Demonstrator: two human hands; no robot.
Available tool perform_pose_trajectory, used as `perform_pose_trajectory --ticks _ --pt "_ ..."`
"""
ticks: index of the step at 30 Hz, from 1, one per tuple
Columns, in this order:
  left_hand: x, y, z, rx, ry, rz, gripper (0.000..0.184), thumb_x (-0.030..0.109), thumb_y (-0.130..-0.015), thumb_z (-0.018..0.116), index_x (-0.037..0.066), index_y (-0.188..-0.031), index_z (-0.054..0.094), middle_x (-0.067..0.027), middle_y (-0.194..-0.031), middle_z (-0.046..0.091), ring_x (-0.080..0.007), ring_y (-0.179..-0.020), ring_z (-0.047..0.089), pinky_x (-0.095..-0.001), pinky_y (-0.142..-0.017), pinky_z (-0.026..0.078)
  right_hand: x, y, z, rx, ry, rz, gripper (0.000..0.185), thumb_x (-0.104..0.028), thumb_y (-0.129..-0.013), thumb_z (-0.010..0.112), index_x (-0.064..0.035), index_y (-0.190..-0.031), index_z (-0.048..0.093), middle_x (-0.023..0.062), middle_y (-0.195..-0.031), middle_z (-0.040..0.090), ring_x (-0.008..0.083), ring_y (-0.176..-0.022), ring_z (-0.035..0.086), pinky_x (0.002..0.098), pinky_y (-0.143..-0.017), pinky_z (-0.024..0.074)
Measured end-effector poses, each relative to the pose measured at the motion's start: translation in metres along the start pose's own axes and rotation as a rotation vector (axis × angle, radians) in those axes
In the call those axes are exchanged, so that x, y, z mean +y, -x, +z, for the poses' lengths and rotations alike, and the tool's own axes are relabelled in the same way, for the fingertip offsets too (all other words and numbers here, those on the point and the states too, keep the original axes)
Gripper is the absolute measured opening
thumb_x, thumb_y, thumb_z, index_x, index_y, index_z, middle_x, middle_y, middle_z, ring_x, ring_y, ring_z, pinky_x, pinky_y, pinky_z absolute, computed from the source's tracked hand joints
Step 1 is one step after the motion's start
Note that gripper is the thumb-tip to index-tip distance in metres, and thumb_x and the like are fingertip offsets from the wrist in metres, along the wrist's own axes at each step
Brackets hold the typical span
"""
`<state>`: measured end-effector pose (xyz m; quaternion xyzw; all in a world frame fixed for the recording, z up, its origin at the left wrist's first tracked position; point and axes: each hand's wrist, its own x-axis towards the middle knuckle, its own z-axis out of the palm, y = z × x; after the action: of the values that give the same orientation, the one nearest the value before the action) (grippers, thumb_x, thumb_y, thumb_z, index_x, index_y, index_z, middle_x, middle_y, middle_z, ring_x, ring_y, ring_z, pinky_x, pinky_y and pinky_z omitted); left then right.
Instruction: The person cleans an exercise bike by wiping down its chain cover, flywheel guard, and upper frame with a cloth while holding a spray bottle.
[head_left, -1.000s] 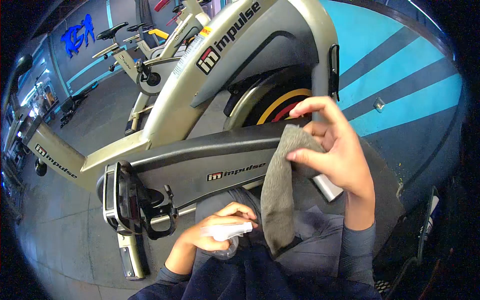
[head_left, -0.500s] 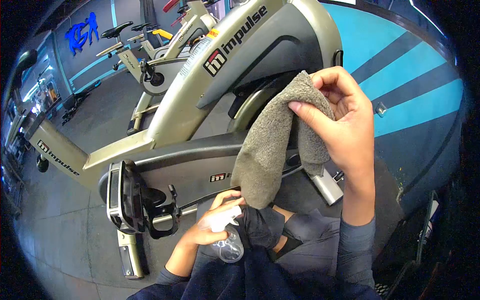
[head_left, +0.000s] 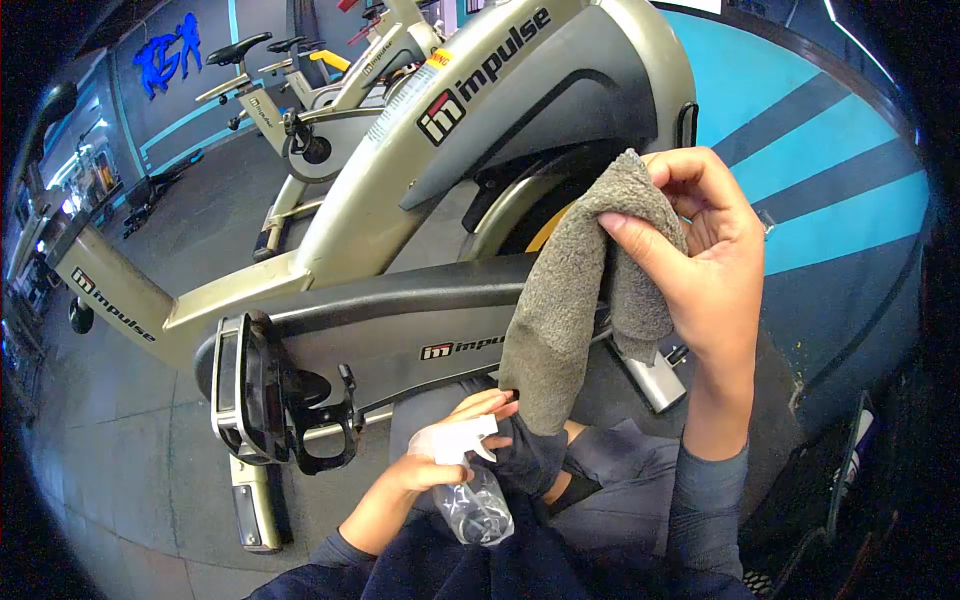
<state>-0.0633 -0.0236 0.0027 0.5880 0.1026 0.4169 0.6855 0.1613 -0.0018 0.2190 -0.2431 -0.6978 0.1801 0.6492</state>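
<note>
My right hand (head_left: 712,260) pinches a grey terry cloth (head_left: 560,315) between thumb and fingers, and the cloth hangs folded in front of the exercise bike (head_left: 345,240). Lower down, my left hand (head_left: 428,468) is closed around a clear spray bottle (head_left: 476,510) with a white trigger head. The bottle is tilted near my lap, and its nozzle points toward the right. Some left fingers reach close to the cloth's lower end; whether they touch it I cannot tell.
The bike's pedal (head_left: 236,390) with its toe cage juts out at the left. A silver support foot (head_left: 650,375) stands behind the cloth. More exercise bikes (head_left: 265,110) are farther back on the dark floor. A blue-striped wall (head_left: 840,190) rises at the right.
The cloth and my right hand have shifted slightly right and down. My left hand and the spray bottle have also moved a little right and down. Both grips stay the same.
</note>
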Motion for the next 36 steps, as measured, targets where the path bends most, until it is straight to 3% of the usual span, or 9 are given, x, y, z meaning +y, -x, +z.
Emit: perform_pose_trajectory --ticks 3,15,18,21,23,24,29,31,36 --pt "-0.005 0.0 -0.001 0.017 0.047 -0.004 0.095 0.01 -0.06 0.063 -0.001 -0.148 0.029 -0.0147 -0.156 0.023 -0.0342 -0.143 0.026 -0.0482 -0.109 0.036 -0.005 0.002 -0.002 -0.025 0.032 0.047 0.029 0.011 -0.077 0.07 -0.001 -0.098 0.055 0.0056 -0.1 0.062 0.0112 -0.095 0.061 0.0252 -0.085 0.0488" --pt "-0.002 0.0 0.006 0.23 0.036 -0.041 0.087 0.009 -0.056 0.064 -0.005 -0.14 0.043 -0.0157 -0.153 0.031 -0.0309 -0.138 0.037 -0.0399 -0.098 0.045 -0.006 0.011 0.002 -0.046 0.039 0.071 0.03 0.009 -0.077 0.07 -0.0014 -0.101 0.055 0.0047 -0.096 0.063 0.0101 -0.091 0.061 0.0238 -0.083 0.048" --pt "-0.007 0.004 0.0 0.264 0.067 0.023 0.087 0.005 -0.056 0.062 -0.007 -0.14 0.041 -0.014 -0.148 0.036 -0.0284 -0.134 0.043 -0.0381 -0.098 0.046 -0.002 0.013 0.005 -0.015 0.005 0.05 0.024 0.005 -0.077 0.072 -0.0026 -0.096 0.058 0.0009 -0.09 0.064 0.0067 -0.083 0.062 0.0212 -0.074 0.0498" --pt "-0.01 0.012 -0.011 0.358 0.132 -0.151 0.083 0.003 -0.058 0.06 -0.006 -0.139 0.042 -0.0108 -0.141 0.042 -0.025 -0.126 0.05 -0.0336 -0.093 0.049 0.001 0.017 0.003 -0.026 0.028 0.075 0.024 0.005 -0.078 0.072 -0.0024 -0.096 0.059 0.0007 -0.089 0.064 0.0067 -0.083 0.062 0.0217 -0.075 0.0492" --pt "-0.001 0.004 -0.007 0.403 0.101 0.036 0.079 0.001 -0.059 0.058 -0.005 -0.136 0.044 -0.008 -0.134 0.046 -0.0215 -0.117 0.055 -0.0265 -0.083 0.05 0.006 0.021 -0.002 -0.012 0.026 0.108 0.023 0.004 -0.078 0.072 -0.0024 -0.096 0.059 0.0004 -0.089 0.064 0.0067 -0.083 0.061 0.0218 -0.075 0.0489" --pt "0.001 0.009 -0.012 0.437 0.079 -0.04 0.079 0.002 -0.057 0.06 -0.001 -0.135 0.044 -0.0058 -0.127 0.048 -0.0216 -0.114 0.057 -0.0237 -0.079 0.048 0.01 0.023 -0.005 0.0 0.025 0.14 0.022 0.004 -0.078 0.071 -0.0025 -0.096 0.059 0.0002 -0.089 0.064 0.0066 -0.083 0.061 0.0219 -0.075 0.0486" --pt "0.019 0.013 -0.018 0.408 -0.101 0.001 0.082 0.006 -0.058 0.064 0.004 -0.135 0.038 -0.0036 -0.125 0.045 -0.022 -0.109 0.057 -0.0299 -0.089 0.046 0.034 0.028 -0.025 -0.021 0.023 0.219 0.017 0.001 -0.079 0.071 -0.0023 -0.092 0.061 -0.0002 -0.091 0.062 0.0069 -0.083 0.058 0.0221 -0.075 0.0467" --pt "0.028 0.015 -0.019 0.399 -0.193 0.033 0.08 0.008 -0.059 0.066 0.003 -0.134 0.04 -0.0052 -0.128 0.042 -0.0223 -0.115 0.053 -0.0357 -0.096 0.045 0.055 0.03 -0.041 -0.089 0.343 0.085 0.017 -0.004 -0.078 0.074 -0.0019 -0.089 0.062 -0.0001 -0.088 0.059 0.0077 -0.081 0.053 0.0227 -0.072 0.0434" --pt "0.04 0.023 -0.026 0.428 -0.256 0.108 0.077 0.008 -0.06 0.066 0.003 -0.133 0.039 -0.0079 -0.131 0.041 -0.0214 -0.128 0.042 -0.04 -0.105 0.042 0.076 0.041 -0.061 -0.097 0.282 0.416 0.02 -0.014 -0.076 0.079 -0.0014 -0.088 0.068 -0.0026 -0.076 0.058 0.0066 -0.072 0.049 0.0232 -0.067 0.0408"
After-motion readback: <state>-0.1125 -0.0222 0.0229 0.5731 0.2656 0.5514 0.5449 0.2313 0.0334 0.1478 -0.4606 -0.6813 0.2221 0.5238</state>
